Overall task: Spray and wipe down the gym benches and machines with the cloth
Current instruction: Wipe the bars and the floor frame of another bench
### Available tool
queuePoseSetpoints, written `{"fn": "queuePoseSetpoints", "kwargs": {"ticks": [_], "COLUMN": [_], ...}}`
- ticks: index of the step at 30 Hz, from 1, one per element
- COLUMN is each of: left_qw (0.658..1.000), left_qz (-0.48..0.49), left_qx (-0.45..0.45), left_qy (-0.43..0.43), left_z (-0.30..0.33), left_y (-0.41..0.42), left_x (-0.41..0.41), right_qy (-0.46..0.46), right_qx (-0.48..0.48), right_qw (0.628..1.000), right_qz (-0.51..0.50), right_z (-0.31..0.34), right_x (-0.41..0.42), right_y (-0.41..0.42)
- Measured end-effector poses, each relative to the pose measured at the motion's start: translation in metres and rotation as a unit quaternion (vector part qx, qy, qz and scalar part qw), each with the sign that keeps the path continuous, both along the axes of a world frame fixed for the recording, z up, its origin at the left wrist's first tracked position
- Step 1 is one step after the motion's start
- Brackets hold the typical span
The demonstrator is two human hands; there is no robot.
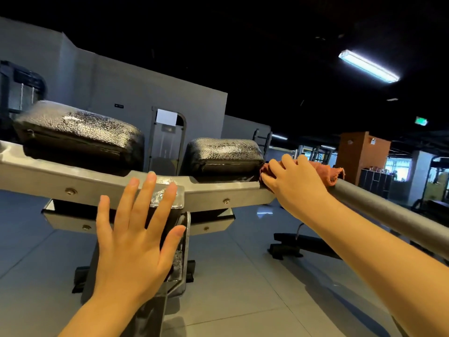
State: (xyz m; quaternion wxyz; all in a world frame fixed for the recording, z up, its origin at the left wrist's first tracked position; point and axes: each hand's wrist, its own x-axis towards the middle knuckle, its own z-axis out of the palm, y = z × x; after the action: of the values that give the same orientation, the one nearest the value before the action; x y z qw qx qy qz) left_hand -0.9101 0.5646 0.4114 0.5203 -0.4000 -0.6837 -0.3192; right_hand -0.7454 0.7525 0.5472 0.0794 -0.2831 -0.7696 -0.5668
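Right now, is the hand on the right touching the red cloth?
Touching. The head view shows the right hand pressing on the red cloth, which is draped over the grey bar beside the black pad.

The two black cushioned pads (77, 132) look like pebbled, glossy vinyl with bright sheen. The grey crossbeam (48, 176) is smooth brushed metal with round bolts. The rust-orange cloth (328, 172) is soft, matt terry. The grey tubular handle (388, 210) looks matt. The pale floor tiles (243, 276) are smooth and glossy.

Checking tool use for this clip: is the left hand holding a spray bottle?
No. The left hand is spread open with straight fingers and holds nothing, while the right hand presses the cloth on the bar.
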Motion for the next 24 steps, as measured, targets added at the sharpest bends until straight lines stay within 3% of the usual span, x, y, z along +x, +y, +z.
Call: {"fn": "queuePoseSetpoints", "kwargs": {"ticks": [5, 10, 17, 24], "left_qw": [1.0, 1.0, 1.0, 0.999], "left_qz": [0.007, 0.013, 0.003, -0.024], "left_qx": [-0.005, -0.016, -0.017, -0.001], "left_qy": [0.001, 0.019, 0.02, -0.028], "left_z": [0.0, -0.002, -0.003, -0.003], "left_y": [-0.002, -0.003, -0.004, -0.001], "left_x": [0.002, 0.004, 0.006, 0.004], "right_qy": [0.063, 0.139, 0.155, 0.183], "right_qx": [-0.072, -0.061, -0.027, -0.034], "right_qw": [0.995, 0.984, 0.979, 0.973], "right_qz": [0.029, 0.091, 0.129, 0.139], "right_z": [-0.011, -0.041, -0.074, -0.069], "right_x": [0.057, 0.13, 0.214, 0.199], "right_y": [-0.02, -0.031, -0.059, -0.05]}}
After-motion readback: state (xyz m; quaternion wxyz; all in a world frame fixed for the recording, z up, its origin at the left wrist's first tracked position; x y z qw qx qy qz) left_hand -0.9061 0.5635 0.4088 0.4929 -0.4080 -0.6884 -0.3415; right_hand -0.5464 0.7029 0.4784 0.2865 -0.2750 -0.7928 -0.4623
